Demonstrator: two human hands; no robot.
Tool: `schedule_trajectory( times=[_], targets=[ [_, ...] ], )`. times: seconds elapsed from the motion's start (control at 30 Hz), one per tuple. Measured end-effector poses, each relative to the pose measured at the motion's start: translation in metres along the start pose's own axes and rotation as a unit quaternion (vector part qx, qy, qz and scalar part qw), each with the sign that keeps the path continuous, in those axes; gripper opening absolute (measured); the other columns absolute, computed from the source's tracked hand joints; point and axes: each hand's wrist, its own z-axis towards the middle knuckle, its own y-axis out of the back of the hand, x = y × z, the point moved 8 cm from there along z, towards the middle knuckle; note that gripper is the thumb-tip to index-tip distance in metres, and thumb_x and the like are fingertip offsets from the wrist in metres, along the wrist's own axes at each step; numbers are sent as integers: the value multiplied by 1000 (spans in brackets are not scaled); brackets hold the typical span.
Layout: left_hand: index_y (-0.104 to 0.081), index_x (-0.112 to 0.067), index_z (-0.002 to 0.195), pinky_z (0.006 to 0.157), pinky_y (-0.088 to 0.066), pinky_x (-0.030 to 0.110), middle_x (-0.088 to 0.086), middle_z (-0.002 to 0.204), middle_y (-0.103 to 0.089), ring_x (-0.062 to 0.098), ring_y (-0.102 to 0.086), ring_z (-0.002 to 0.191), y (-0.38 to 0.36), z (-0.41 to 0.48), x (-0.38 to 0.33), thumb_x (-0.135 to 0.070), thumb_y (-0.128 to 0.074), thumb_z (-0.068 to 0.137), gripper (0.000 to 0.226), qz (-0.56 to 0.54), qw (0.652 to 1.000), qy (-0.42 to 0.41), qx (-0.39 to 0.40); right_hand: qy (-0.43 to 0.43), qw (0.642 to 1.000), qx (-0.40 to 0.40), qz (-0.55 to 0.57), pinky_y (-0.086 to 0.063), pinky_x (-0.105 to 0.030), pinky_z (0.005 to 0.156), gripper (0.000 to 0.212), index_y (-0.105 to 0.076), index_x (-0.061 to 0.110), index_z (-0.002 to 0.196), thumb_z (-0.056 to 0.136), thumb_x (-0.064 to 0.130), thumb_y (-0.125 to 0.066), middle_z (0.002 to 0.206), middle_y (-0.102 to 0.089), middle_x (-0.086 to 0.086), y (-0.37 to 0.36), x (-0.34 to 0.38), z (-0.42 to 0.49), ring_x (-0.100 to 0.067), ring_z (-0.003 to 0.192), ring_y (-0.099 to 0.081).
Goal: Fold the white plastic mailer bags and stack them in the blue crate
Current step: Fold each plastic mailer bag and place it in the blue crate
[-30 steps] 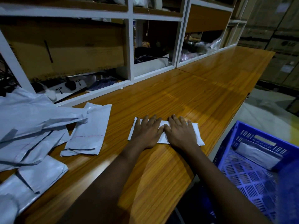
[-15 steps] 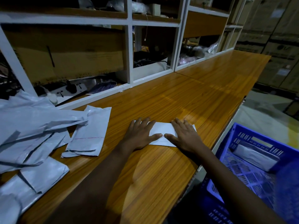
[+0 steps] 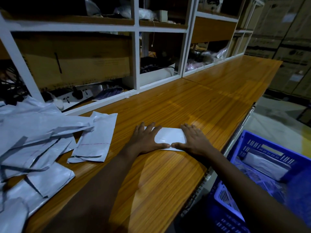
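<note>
A folded white mailer bag (image 3: pixel 170 137) lies flat on the wooden bench (image 3: pixel 168 174). My left hand (image 3: pixel 146 140) presses its left end with straight fingers. My right hand (image 3: pixel 195 140) presses its right end the same way, and the two thumbs meet at the bag's near edge. A blue crate (image 3: pixel 252 165) stands below the bench edge at the right, with one folded white bag (image 3: pixel 265 163) inside. A heap of unfolded white mailer bags (image 3: pixel 33 138) covers the bench's left end.
One flat mailer (image 3: pixel 96 138) lies apart from the heap, left of my hands. White shelving (image 3: pixel 137 47) with boxes, a power strip (image 3: pixel 74 96) and cables runs along the back of the bench. Stacked cardboard cartons (image 3: pixel 289 47) stand at the far right.
My hands have slid apart from the middle of the folded bag toward its two ends, uncovering its centre. The camera has shifted slightly.
</note>
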Motion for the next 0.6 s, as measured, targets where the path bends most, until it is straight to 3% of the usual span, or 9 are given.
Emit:
schedule_trajectory(
  times=[0.2,0.3,0.43,0.53,0.6],
  targets=[
    [0,-39,156,120,1,56,-1,166,3,35,9,150,-2,-1,5,-96,-31,63,113,13,1000,12,1,-7,1000,7,-16,0,-50,122,127,7,22,158,62,97,-27,167,5,-7,-4,-11,0,-23,153,5],
    [3,-39,155,119,3,58,0,166,5,33,9,151,-5,-2,9,-99,-24,57,118,25,1000,18,2,-18,1000,0,-23,4,-53,120,125,14,24,157,61,101,-8,166,12,-4,-5,-21,-10,-20,152,10],
    [10,-36,155,115,9,62,4,165,12,34,13,150,-3,-10,11,-99,-8,58,117,66,997,30,-11,-60,998,-4,-37,5,-59,117,114,14,25,157,62,89,23,165,15,-2,-6,-34,-21,-25,152,14],
    [13,-32,155,114,13,63,11,164,13,35,13,150,5,-23,6,-91,26,53,119,132,990,11,-48,-116,992,-22,-39,8,-63,116,83,5,20,159,91,70,4,166,11,-4,-3,-41,-29,-33,151,13],
    [9,-28,157,117,11,60,11,165,6,33,8,151,16,-31,-5,-82,26,68,105,144,986,-6,-87,-137,988,-44,-48,7,-63,115,71,-2,16,159,102,58,-9,166,4,-10,6,-34,-33,-39,151,9]
  ],
)
